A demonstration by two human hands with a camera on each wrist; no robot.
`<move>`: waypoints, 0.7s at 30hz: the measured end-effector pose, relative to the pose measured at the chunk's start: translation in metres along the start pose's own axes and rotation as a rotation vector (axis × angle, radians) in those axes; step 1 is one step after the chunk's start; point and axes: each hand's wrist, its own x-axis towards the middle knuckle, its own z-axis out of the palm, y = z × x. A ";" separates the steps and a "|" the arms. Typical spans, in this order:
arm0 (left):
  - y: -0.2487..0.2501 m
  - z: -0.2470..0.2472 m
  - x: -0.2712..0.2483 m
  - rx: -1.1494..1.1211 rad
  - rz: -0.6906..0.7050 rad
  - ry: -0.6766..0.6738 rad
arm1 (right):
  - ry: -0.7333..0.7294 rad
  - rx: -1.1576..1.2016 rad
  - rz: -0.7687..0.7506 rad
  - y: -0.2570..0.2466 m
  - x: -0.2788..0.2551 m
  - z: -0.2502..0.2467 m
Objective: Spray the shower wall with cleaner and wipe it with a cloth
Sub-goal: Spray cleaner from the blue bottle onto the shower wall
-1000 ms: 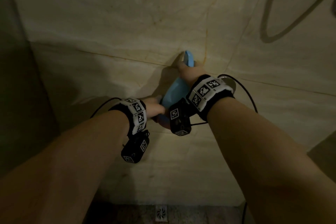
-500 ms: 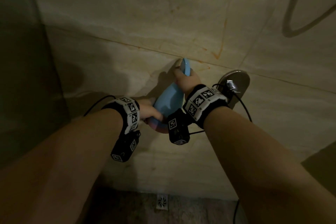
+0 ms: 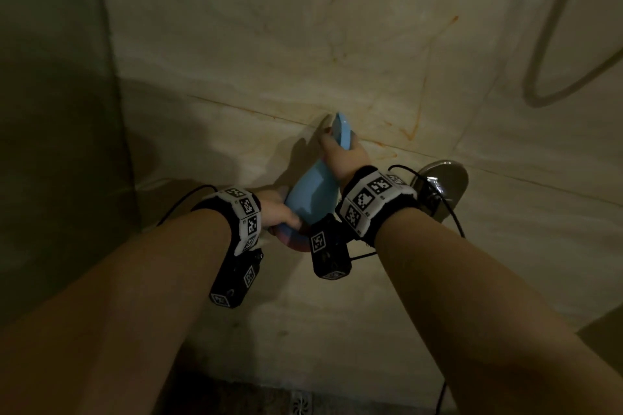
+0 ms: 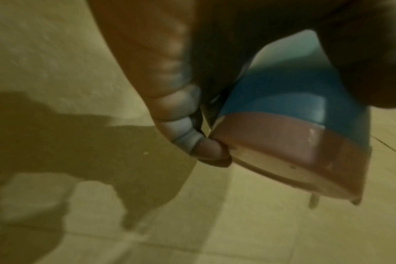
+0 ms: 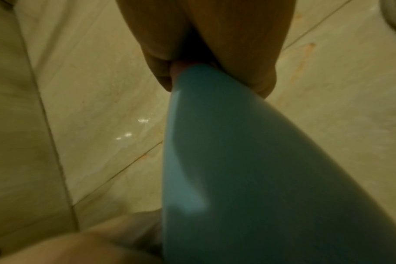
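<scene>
Blue spray bottle (image 3: 312,195) against wall, right hand (image 3: 344,158) gripping neck, left hand (image 3: 276,209) holding base

A light blue spray bottle (image 3: 312,194) with a seemingly pinkish base against a cream, orange-veined wall (image 3: 303,44).

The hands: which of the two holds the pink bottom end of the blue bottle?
The left hand grips the pink base of the blue bottle; the right hand grips its narrow neck near the wall.
</scene>
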 end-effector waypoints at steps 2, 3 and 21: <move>0.002 -0.009 -0.002 0.000 0.033 0.039 | -0.010 0.008 -0.030 -0.012 0.001 0.004; 0.005 -0.014 -0.006 0.000 0.049 0.053 | -0.011 0.016 -0.043 -0.019 0.002 0.007; 0.058 -0.105 -0.046 0.084 0.140 0.208 | -0.028 0.008 -0.096 -0.127 0.020 0.036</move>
